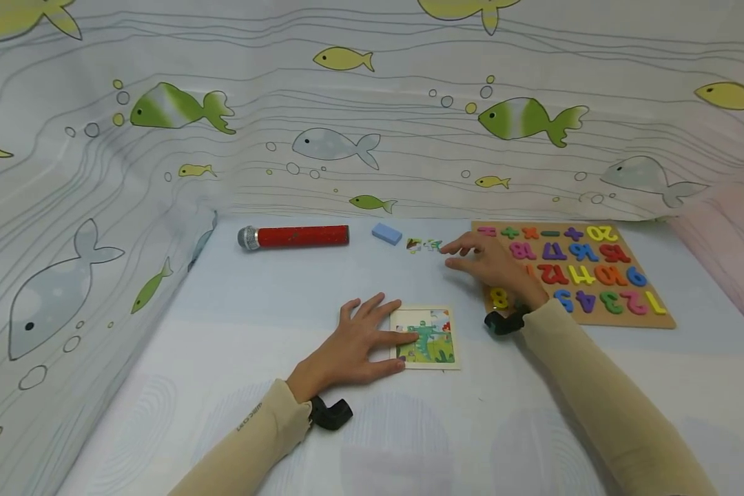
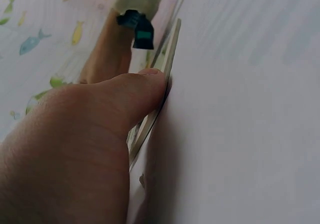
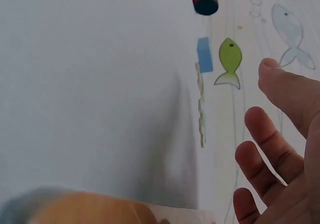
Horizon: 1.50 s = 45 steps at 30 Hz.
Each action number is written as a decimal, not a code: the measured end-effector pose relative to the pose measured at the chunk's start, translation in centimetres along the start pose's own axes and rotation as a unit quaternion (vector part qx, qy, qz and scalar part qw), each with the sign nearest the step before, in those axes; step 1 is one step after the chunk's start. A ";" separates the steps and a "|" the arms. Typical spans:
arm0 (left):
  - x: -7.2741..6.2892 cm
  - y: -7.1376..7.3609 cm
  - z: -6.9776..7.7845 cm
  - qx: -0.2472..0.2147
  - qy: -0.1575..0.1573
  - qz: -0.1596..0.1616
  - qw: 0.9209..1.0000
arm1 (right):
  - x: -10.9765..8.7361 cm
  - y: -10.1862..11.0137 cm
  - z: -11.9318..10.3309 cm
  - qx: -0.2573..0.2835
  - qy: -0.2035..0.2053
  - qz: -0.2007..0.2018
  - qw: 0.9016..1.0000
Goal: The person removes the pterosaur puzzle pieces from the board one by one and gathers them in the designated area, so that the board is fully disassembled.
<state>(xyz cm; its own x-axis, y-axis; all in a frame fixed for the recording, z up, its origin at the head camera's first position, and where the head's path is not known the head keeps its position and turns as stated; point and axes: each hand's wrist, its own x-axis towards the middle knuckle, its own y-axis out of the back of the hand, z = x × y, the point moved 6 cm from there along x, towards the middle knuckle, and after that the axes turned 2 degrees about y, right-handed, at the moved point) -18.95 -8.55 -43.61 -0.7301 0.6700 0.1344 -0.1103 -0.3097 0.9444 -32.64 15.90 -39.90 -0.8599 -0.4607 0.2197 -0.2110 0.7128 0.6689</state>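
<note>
My left hand [image 1: 359,344] rests with spread fingers on a small picture puzzle [image 1: 441,350] in a pale wooden frame. The picture has a green crocodile-like figure, and the upper left of the frame shows bare wood. In the left wrist view, the thumb [image 2: 142,91] presses the frame's edge [image 2: 172,44]. My right hand [image 1: 486,262] hovers at the left end of the number board [image 1: 647,318], its fingers extended and holding nothing. Just left of its fingertips lie small puzzle pieces [image 1: 414,245], seen edge-on as thin strips [image 3: 201,104] in the right wrist view.
A blue block [image 1: 387,233] lies left of the loose pieces. Farther left is a red microphone [image 1: 302,236] with a silver head. Colourful numbers and signs fill the number board under my right forearm. A fish-patterned cloth [image 1: 409,83] rises behind and at the sides.
</note>
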 end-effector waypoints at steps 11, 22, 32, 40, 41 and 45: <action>0.0 0.1 0.1 -0.009 0.001 0.005 1.000 | -4.0 -2.5 -2.7 0.021 0.039 -0.098 0.994; 0.1 0.1 0.3 -0.006 -0.004 0.007 1.000 | -5.8 -4.5 -4.2 -0.023 0.072 -0.143 0.987; 0.0 0.3 0.1 -0.004 -0.002 0.007 1.000 | -6.0 -5.0 -4.4 -0.051 0.075 -0.151 0.984; 0.1 0.3 0.0 -0.007 -0.003 0.009 1.000 | -6.0 -5.0 -4.5 -0.059 0.085 -0.148 0.984; 0.1 0.3 0.0 -0.008 -0.003 0.010 1.000 | -6.0 -5.1 -4.4 -0.060 0.086 -0.147 0.984; 0.1 0.2 0.1 -0.011 -0.002 0.009 1.000 | -6.2 -5.1 -4.4 -0.060 0.092 -0.145 0.983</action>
<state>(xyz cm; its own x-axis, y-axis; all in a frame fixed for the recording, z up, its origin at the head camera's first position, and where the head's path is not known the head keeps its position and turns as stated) -18.91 -8.47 -43.39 -0.7292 0.6672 0.1519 -0.1120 -0.3353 0.9354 -24.14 12.79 -41.52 -0.6707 -0.7310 0.1253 -0.3693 0.4756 0.7984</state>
